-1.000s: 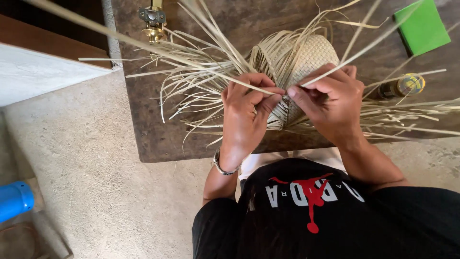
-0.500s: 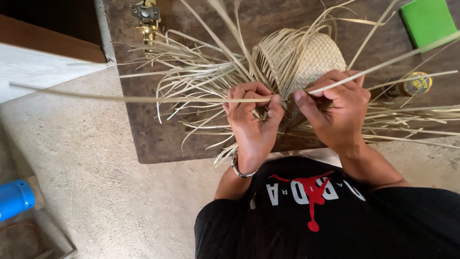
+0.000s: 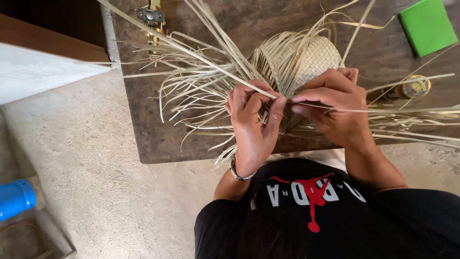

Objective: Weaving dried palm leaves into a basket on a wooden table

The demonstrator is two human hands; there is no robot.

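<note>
A half-woven straw piece (image 3: 306,60) with a rounded, tightly plaited crown lies on a dark wooden table (image 3: 143,139). Many loose pale strands (image 3: 191,91) fan out from it to the left and right. My left hand (image 3: 253,120) pinches a long flat strand that runs up and to the left across the table. My right hand (image 3: 335,108) pinches another thin strand that stretches off to the right, and rests against the woven crown. The two hands almost touch at their fingertips.
A green rectangular pad (image 3: 427,26) lies at the table's far right corner. A small yellow-capped bottle (image 3: 412,87) lies near my right hand. A brass metal fitting (image 3: 152,19) sits at the table's far edge. A blue cylinder (image 3: 17,199) stands on the concrete floor at left.
The long strand in my left hand has swung from lying level to the left up to a diagonal toward the far left. Both hands have stayed at the weave.
</note>
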